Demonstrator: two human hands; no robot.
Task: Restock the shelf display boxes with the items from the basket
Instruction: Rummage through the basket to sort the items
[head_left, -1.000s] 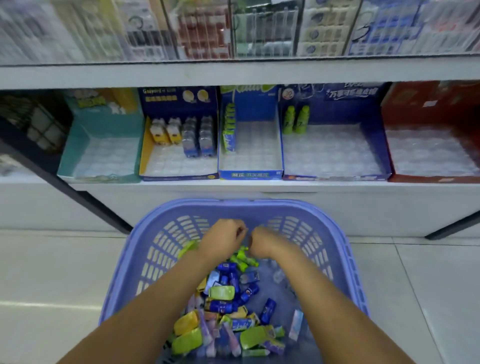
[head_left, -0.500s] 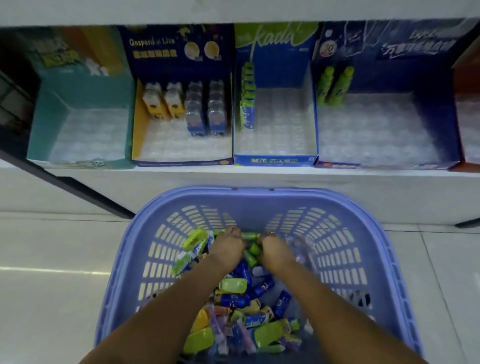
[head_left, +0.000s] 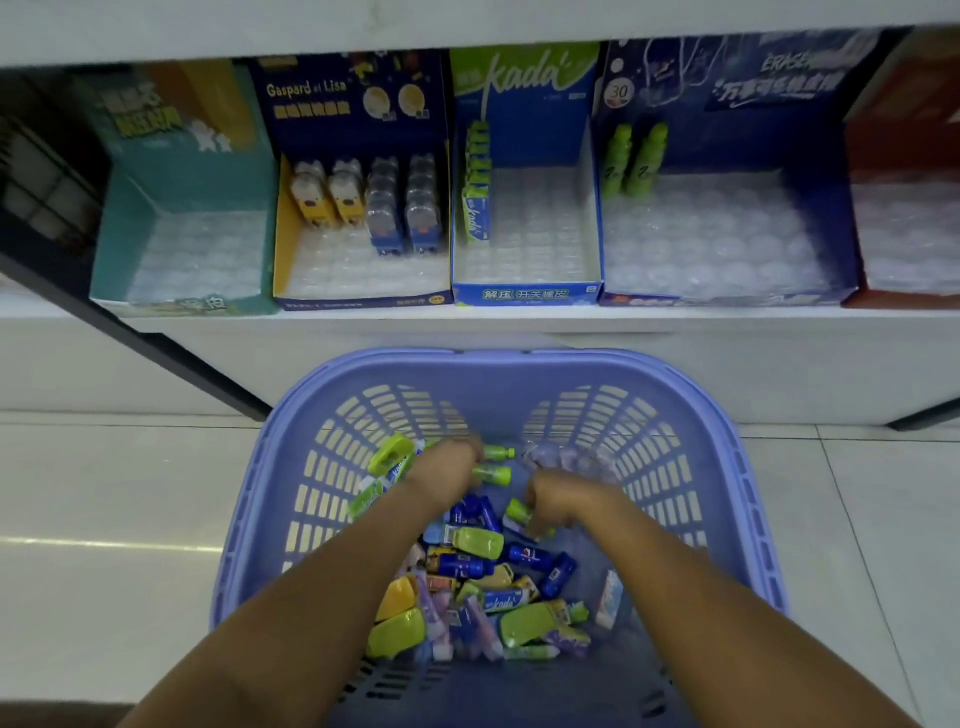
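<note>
Down in the purple basket (head_left: 519, 366) with both arms. Gripping two green bottles (head_left: 493, 474) with the left hand (head_left: 447, 467), caps poking out toward the right hand (head_left: 563, 501). Curling the right hand's fingers down over a green piece (head_left: 517, 511) at the fingertips; through the blur, cannot tell whether pinched or merely touched. Just behind both wrists, a jumbled heap of packets (head_left: 467, 587): blue, lime, yellow, lilac. Just beyond the right hand, against the basket's far wall, a clump of clear wrapping (head_left: 566, 460). Well ahead of both hands, up on the shelf (head_left: 467, 323), five display boxes (head_left: 358, 301) in a row. Teal box (head_left: 171, 192) off beyond the left hand; navy-and-yellow box (head_left: 311, 130) next, bear figures (head_left: 332, 197) at the back; kada box (head_left: 524, 88) straight ahead, one row of green packs (head_left: 478, 176) along its left wall; eraser box (head_left: 753, 130) beyond the right hand, two more bottles (head_left: 618, 158) upright in its back-left corner; red box (head_left: 909, 140) farthest right.
</note>
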